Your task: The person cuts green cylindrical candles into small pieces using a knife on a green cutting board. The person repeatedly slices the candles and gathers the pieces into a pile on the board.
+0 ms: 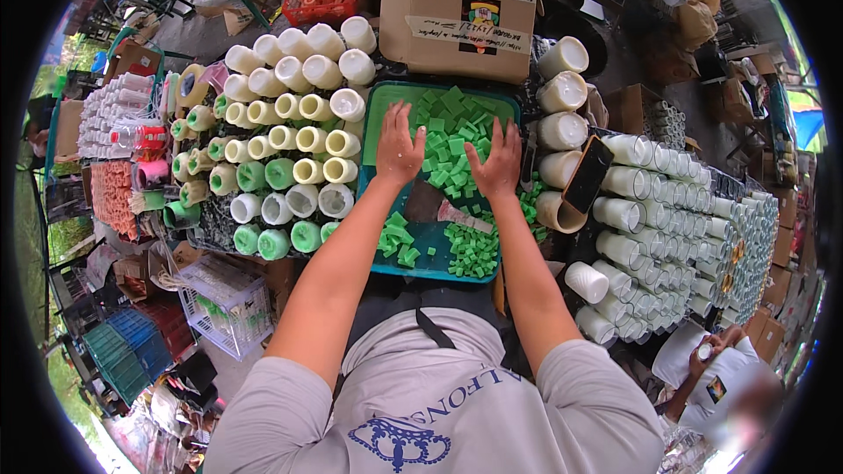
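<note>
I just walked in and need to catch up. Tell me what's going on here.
A person has both bare hands at a teal tray of green pieces. The left hand is at their left edge and the right hand at their right, with neither visibly gripping anything. A scraper-like tool lies in the tray, unheld. Rows of pale and green cylinders are to the left, white-filled glasses to the right.

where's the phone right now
In the head view, the phone is right of the tray, beside the pale cylinders and the glasses.
</note>
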A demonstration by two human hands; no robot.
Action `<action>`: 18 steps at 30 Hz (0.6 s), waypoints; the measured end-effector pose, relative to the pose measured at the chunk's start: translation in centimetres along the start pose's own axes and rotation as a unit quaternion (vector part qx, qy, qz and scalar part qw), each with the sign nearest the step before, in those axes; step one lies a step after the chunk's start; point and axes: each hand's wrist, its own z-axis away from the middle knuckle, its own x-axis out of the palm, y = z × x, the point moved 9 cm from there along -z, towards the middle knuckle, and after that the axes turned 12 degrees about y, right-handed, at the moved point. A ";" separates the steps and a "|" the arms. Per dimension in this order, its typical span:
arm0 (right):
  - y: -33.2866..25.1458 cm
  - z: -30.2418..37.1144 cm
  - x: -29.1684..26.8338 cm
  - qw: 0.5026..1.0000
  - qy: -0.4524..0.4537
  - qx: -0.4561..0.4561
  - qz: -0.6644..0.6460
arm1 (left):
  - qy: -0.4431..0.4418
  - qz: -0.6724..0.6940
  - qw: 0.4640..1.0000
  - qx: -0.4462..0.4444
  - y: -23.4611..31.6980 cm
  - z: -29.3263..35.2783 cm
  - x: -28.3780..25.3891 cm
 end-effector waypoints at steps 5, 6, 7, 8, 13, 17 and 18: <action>-0.8 0.3 1.4 1.000 0.017 0.019 0.005 | -0.084 -0.051 0.994 0.053 -1.7 -1.9 5.3; -1.3 -0.2 1.5 0.998 0.036 0.022 -0.040 | -0.082 -0.051 0.993 0.073 -1.4 -1.9 5.7; -1.6 -0.6 1.7 0.998 0.028 0.009 -0.054 | -0.083 -0.047 0.991 0.095 -0.6 -1.9 6.0; -2.1 -1.0 1.9 0.997 0.020 -0.008 -0.072 | -0.080 -0.045 0.989 0.116 -0.1 -1.7 6.1; -0.4 -1.8 2.1 0.974 -0.029 0.049 -0.218 | -0.105 0.118 0.987 0.042 -1.2 -1.4 5.3; -0.5 -5.2 2.3 0.994 0.000 -0.001 -0.113 | -0.089 0.047 0.994 0.032 -0.3 -4.0 5.2; -1.0 -5.1 3.1 0.995 -0.016 -0.021 -0.092 | -0.083 0.035 0.994 0.063 0.4 -4.0 5.8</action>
